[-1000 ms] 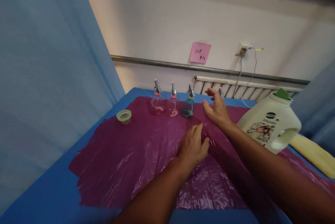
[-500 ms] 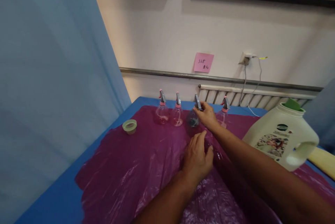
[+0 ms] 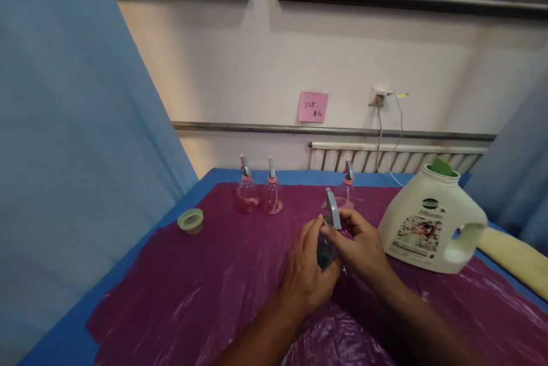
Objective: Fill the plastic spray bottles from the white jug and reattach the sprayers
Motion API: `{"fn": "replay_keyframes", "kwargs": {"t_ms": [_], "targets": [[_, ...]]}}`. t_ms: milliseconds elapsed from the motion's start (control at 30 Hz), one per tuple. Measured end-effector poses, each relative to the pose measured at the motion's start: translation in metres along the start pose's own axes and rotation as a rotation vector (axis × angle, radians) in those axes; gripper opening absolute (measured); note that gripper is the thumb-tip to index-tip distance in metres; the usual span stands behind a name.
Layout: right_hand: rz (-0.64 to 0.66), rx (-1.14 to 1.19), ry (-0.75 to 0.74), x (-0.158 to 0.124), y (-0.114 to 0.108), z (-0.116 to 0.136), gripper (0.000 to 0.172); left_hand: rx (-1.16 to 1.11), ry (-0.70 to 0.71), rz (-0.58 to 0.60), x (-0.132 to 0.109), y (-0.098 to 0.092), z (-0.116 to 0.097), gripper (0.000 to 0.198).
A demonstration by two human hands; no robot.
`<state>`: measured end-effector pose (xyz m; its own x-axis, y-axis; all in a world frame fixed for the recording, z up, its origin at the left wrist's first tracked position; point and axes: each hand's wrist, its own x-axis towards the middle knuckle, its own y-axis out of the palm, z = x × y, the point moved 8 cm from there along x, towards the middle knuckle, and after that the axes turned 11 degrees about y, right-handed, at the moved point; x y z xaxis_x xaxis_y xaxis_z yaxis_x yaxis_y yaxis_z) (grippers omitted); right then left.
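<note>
Between my two hands stands a grey-topped spray bottle [image 3: 326,252] with dark liquid in its clear body. My left hand [image 3: 306,269] wraps round the body from the left. On the right, my right hand [image 3: 362,243] grips it at the neck, just under the grey trigger head, thumb and fingers closed. Part of the bottle is hidden behind my fingers. Farther back are three clear spray bottles with pink collars: one at the left [image 3: 247,194], one beside it [image 3: 272,197], and one behind my hands [image 3: 346,189].
A large cream jug [image 3: 428,223] with a green piece in its mouth stands at the right, a yellow cloth [image 3: 514,257] beyond it. At the left is a small pale green lid-like cup [image 3: 191,221]. Purple plastic sheeting [image 3: 205,274] covers the blue tabletop.
The grey-topped spray bottle has come from the back row towards me in my right hand. My left hand has closed round its body. The view has shifted slightly to the right.
</note>
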<state>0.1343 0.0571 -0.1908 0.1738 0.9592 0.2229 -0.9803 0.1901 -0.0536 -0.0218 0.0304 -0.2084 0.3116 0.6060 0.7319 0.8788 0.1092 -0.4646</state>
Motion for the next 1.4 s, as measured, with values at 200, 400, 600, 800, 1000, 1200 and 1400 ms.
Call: {"fn": "replay_keyframes", "kwargs": {"t_ms": [200,400,600,800,1000,1200,1400], "targets": [[0.004,0.023,0.006,-0.014,-0.001,-0.015,0.032,-0.052,-0.022,0.038,-0.003,0.005,0.002,0.081],[-0.053,0.009,-0.041,-0.016,-0.001,-0.011,0.032,-0.073,0.002,0.059,0.002,0.002,-0.005,0.089],[-0.098,-0.009,-0.068,-0.017,-0.005,-0.009,0.048,-0.069,-0.056,0.074,0.001,-0.001,-0.006,0.085],[-0.057,-0.06,-0.056,-0.02,-0.004,-0.014,0.055,-0.029,-0.081,0.059,-0.005,0.001,-0.001,0.074],[-0.031,-0.128,-0.098,-0.028,0.001,-0.013,0.054,0.004,-0.097,0.045,-0.007,0.001,0.002,0.07],[-0.15,-0.162,-0.093,-0.024,-0.007,-0.012,0.061,-0.019,-0.099,0.07,-0.003,0.0,-0.002,0.074],[-0.116,-0.118,-0.076,-0.025,-0.007,-0.013,0.062,-0.005,-0.103,0.047,-0.006,0.002,0.0,0.069]]}}
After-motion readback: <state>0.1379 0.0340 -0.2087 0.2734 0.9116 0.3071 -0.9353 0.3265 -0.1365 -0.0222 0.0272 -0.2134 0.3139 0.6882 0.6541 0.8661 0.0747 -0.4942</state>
